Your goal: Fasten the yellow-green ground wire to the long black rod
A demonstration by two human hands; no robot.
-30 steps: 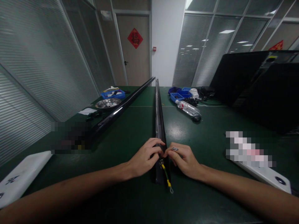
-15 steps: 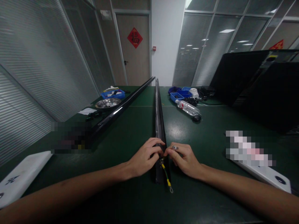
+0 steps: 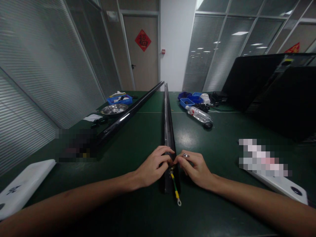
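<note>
A long black rail [image 3: 168, 121] runs away from me down the middle of the green table. My left hand [image 3: 156, 164] rests over its near end from the left, fingers curled and closed at the channel. From the right, my right hand [image 3: 194, 168] meets it with thumb and forefinger pinched together; whatever lies between the fingertips is hidden. A silver ring [image 3: 186, 155] sits on a right finger. Just below the fingertips, a short green-and-yellow wire [image 3: 175, 187] is joined to the rail by one end. Its free ring terminal [image 3: 179, 202] points toward me.
A second black rail [image 3: 123, 118] slants across the left. Farther left are a metal dish [image 3: 115, 109] and a blue tray [image 3: 119, 100]. To the right lie a plastic bottle [image 3: 199, 115], blue bins [image 3: 187, 102] and a white device [image 3: 283, 187]; another white device [image 3: 27, 184] lies left.
The wire's free end has swung slightly left and its ring terminal has turned. Both hands stay at nearly the same place on the rail.
</note>
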